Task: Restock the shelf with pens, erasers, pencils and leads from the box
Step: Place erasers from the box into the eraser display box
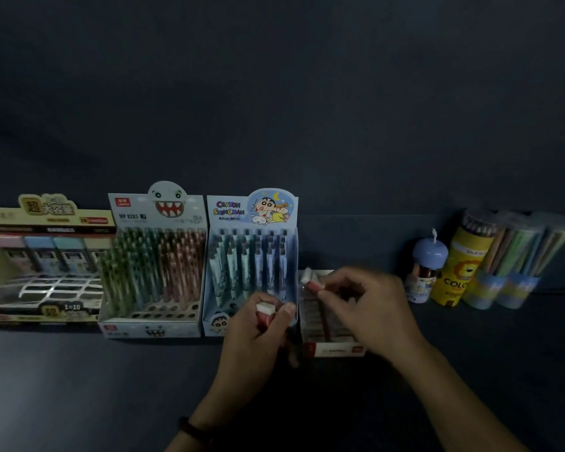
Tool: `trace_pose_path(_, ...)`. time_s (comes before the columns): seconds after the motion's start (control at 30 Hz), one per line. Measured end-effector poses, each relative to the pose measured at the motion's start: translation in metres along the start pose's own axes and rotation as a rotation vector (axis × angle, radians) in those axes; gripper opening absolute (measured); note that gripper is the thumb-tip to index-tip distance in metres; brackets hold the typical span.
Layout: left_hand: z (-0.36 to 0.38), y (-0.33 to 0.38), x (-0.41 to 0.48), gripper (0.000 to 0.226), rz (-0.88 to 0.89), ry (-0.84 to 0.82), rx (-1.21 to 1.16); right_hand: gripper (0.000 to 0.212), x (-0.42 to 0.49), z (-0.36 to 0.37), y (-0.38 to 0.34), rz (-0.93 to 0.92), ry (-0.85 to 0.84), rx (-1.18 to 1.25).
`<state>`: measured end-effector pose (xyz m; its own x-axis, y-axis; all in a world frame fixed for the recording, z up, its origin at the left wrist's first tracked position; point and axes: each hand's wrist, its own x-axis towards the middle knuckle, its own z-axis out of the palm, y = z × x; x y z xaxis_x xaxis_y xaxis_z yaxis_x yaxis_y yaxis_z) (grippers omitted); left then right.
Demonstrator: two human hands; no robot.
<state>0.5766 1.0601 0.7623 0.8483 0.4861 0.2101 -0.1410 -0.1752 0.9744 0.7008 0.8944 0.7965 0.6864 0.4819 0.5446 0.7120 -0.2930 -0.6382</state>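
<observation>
My left hand (258,337) grips a red-sleeved white eraser (265,313) upright in front of the blue cartoon pen box (252,256). Just right of it my right hand (369,308) pinches a second red-and-white eraser (312,283) over the back of the low eraser tray (333,349), which holds rows of the same erasers. Much of the tray is hidden under my right hand.
A shark-face pencil display (154,262) and a yellow display box (43,265) of lead cases stand to the left on the dark shelf. At the right are a small blue-capped jar (424,269), a yellow lion tube (460,265) and clear pencil tubes (509,259).
</observation>
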Motion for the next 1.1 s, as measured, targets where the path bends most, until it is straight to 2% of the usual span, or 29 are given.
trace_pose_path(0.07, -0.002, -0.003, 0.000, 0.022, -0.006, 0.001, 0.006, 0.008, 0.014, -0.010, 0.011, 0.054, -0.061, -0.087)
trace_pose_path(0.17, 0.002, -0.001, -0.004, 0.013, -0.077, -0.033, -0.194, 0.006, 0.034, -0.009, 0.027, 0.098, -0.232, -0.223)
trace_pose_path(0.3, 0.005, 0.005, -0.007, 0.009, -0.041, -0.036, -0.258, 0.007, 0.051, 0.009, 0.036, 0.076, -0.368, -0.358)
trace_pose_path(0.4, 0.004, 0.007, -0.007, 0.023, -0.021, -0.051, -0.264, 0.018, 0.053, 0.019, 0.034, 0.079, -0.469, -0.394)
trace_pose_path(0.47, 0.001, 0.006, -0.006, 0.026, 0.033, -0.046, -0.197, 0.023, 0.052, 0.026, 0.036, 0.071, -0.480, -0.433)
trace_pose_path(0.53, 0.000, 0.004, -0.004, 0.018, 0.073, -0.034, -0.139, 0.019, 0.051, 0.033, 0.042, 0.048, -0.443, -0.473)
trace_pose_path(0.63, 0.001, 0.000, 0.000, 0.009, 0.093, -0.033, -0.163, 0.012, 0.050, 0.035, 0.045, 0.055, -0.432, -0.494)
trace_pose_path(0.7, 0.002, -0.002, 0.002, 0.006, 0.053, -0.003, -0.225, 0.015, 0.049, 0.030, 0.043, 0.062, -0.462, -0.493)
trace_pose_path(0.77, 0.002, -0.003, 0.002, 0.006, 0.000, 0.039, -0.300, 0.020, 0.044, 0.020, 0.033, 0.076, -0.439, -0.415)
trace_pose_path(0.8, 0.003, -0.002, 0.003, 0.007, -0.019, 0.055, -0.327, 0.018, 0.039, 0.015, 0.025, 0.088, -0.363, -0.325)
trace_pose_path(0.87, 0.003, -0.002, 0.003, 0.008, -0.037, 0.071, -0.366, 0.014, 0.023, 0.005, 0.006, 0.144, -0.199, -0.056)
trace_pose_path(0.9, 0.003, -0.003, 0.004, 0.007, -0.038, 0.068, -0.374, 0.017, 0.014, 0.001, -0.003, 0.204, -0.183, 0.095)
trace_pose_path(1.0, 0.001, -0.004, 0.003, 0.006, -0.006, 0.030, -0.337, 0.023, -0.002, 0.001, -0.018, 0.400, -0.296, 0.410)
trace_pose_path(1.1, -0.002, -0.007, 0.003, 0.011, 0.082, 0.035, -0.194, 0.018, -0.007, 0.007, -0.021, 0.445, -0.302, 0.553)
